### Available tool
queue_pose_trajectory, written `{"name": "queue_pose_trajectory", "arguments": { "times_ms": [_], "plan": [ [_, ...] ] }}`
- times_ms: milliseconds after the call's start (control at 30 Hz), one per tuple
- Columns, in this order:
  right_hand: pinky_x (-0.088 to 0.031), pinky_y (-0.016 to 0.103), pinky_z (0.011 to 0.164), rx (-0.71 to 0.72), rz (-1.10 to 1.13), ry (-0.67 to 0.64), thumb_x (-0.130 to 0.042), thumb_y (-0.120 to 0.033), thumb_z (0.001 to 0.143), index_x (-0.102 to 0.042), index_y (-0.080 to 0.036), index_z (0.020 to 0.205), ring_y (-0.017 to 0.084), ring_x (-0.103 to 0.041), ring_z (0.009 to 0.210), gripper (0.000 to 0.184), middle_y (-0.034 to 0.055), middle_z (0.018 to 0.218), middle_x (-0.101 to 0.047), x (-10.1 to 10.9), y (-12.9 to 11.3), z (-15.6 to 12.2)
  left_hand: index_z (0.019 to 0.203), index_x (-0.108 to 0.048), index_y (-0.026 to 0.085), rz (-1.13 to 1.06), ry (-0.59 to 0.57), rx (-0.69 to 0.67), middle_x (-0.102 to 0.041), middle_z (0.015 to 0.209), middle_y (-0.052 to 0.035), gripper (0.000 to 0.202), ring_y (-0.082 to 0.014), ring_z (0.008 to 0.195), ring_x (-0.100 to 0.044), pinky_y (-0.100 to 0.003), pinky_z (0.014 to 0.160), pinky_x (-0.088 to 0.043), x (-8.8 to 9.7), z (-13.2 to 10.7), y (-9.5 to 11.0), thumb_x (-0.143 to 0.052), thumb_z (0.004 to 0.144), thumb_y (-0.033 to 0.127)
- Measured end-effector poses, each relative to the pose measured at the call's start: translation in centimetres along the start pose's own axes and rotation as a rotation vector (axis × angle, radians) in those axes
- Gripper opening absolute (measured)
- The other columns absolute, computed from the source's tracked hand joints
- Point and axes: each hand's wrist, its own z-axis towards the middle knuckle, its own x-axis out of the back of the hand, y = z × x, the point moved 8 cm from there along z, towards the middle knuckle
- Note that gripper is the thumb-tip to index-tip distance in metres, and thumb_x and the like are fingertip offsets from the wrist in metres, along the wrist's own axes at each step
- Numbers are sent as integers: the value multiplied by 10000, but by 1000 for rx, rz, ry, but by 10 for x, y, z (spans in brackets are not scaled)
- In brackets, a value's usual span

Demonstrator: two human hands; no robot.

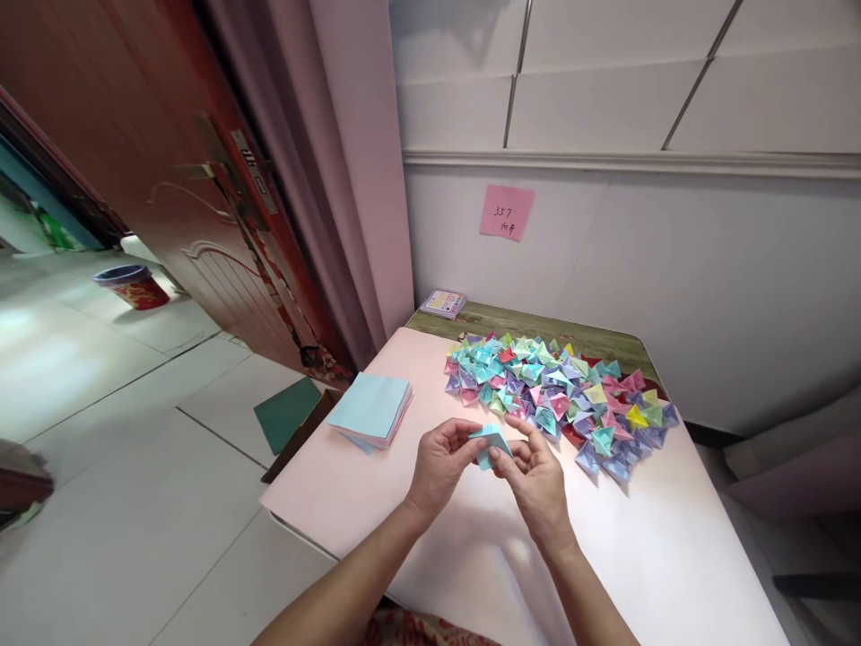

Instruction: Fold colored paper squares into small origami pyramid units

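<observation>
Between my two hands, above the pale pink tabletop, is a small folded piece of light blue paper. My left hand pinches its left side between thumb and fingers. On the right side, my right hand grips it with the thumb in front and fingers behind. Beyond my hands lies a large pile of folded paper pieces in blue, purple, pink, yellow, green and red. To the left rests a stack of square paper sheets with light blue on top.
A small stack of printed cards sits at the table's back left corner. A pink note with handwriting sticks to the wall. Left of the table are a brown door, a dark green sheet and a red bucket.
</observation>
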Motion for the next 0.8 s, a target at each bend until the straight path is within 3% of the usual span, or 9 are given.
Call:
{"name": "queue_pose_trajectory", "arguments": {
  "times_ms": [67,233,500,633,800],
  "plan": [
    [-554,299,651,86,-30,21,-765,-369,756,-585,-220,1180,178,-671,691,485,19,798,-707,1,-7,-2,921,-672,121,-18,-7,3,-700,772,-39,263,-140,682,-645,-248,629,-535,-1,0,1,-781,727,261],
    [-578,318,683,193,-59,-24,-729,-312,800,-700,-194,877,195,-693,714,143,42,809,-716,0,-14,-3,930,-680,127,-18,-60,-20,-698,758,-32,236,-144,681,-655,-266,653,-551,-5,-3,8,-767,740,236],
    [-563,299,649,297,28,-176,-692,-223,836,-723,-223,837,175,-662,719,32,24,789,-671,-1,-29,0,1014,-698,137,51,-162,-112,-715,880,-75,284,-191,760,-686,-332,735,-576,-12,-10,27,-743,772,279],
    [-535,280,643,430,-122,-176,-673,-155,834,-729,-250,872,177,-650,766,116,31,842,-675,3,-41,-4,1127,-636,140,-6,-183,45,-712,773,-58,395,-193,663,-698,-338,664,-586,-11,-10,27,-680,826,393],
    [-525,282,692,544,-258,-220,-657,-113,833,-737,-276,906,172,-652,794,195,30,885,-685,2,-49,-7,838,-691,97,0,-245,325,-719,742,-103,391,-193,628,-693,-269,541,-560,-12,-11,12,-710,772,482]
  ]
}}
